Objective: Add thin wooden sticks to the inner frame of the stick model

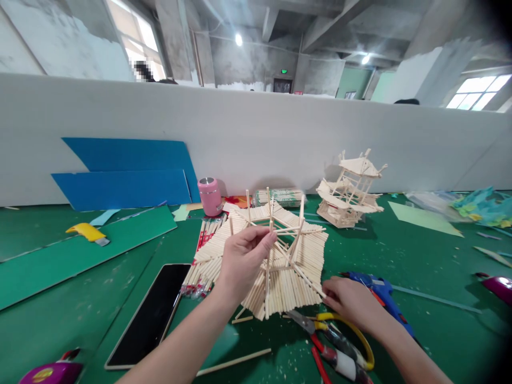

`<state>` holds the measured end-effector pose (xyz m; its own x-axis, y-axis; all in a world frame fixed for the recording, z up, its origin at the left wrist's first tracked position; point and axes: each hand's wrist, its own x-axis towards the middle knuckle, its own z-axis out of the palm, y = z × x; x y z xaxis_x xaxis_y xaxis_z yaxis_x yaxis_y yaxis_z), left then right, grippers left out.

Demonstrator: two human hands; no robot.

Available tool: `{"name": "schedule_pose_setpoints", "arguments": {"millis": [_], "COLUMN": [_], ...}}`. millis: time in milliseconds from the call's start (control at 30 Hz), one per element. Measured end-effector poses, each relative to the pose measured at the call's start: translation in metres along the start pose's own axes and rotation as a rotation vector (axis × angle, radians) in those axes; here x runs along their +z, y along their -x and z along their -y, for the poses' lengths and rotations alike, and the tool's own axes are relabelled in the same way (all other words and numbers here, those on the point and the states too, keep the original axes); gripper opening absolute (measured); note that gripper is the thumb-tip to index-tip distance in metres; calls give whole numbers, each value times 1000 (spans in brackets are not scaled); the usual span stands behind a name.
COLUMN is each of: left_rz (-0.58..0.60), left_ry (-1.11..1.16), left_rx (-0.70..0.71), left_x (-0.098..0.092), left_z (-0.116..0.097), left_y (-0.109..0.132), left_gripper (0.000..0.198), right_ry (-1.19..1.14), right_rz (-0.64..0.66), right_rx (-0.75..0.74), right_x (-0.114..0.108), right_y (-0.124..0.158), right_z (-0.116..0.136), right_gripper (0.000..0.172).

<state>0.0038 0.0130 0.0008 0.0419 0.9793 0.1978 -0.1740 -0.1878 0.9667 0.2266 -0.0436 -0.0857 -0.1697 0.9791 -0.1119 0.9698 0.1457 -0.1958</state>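
Observation:
My left hand (241,260) is closed in a pinch on the stick frame of a wooden roof model (280,266), holding it tilted up off the green mat. My right hand (349,301) rests low at the model's right corner, fingertips closed on the end of a thin stick there. The model is made of many pale sticks laid side by side, with upright sticks poking from its middle.
A finished stick pavilion (350,192) stands at the back right. A blue glue gun (380,293) and yellow-handled cutters (340,341) lie by my right hand. A phone (154,314), pink cup (210,196), yellow knife (88,232), blue boards (124,176) and stick packs (204,240) sit left.

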Motion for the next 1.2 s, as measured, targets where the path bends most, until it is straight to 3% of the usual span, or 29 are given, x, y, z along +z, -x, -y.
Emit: {"name": "schedule_pose_setpoints", "arguments": {"millis": [467,733,1200], "left_rz": [55,52,22], "left_ry": [-4,-16,-99], "left_rx": [-31,-30,-14], "left_x": [-3,-5,-10], "left_z": [2,1,4], "left_y": [2,3,5], "left_gripper": [2,2,10], "right_ry": [-193,-308,-491], "right_rz": [-122,-271,-370], "right_rx": [116,91,59], "right_x": [-57,-74,-87], "right_y": [20,26,28], "right_z": [-19,-2,28], "right_gripper": [26,22,19]}}
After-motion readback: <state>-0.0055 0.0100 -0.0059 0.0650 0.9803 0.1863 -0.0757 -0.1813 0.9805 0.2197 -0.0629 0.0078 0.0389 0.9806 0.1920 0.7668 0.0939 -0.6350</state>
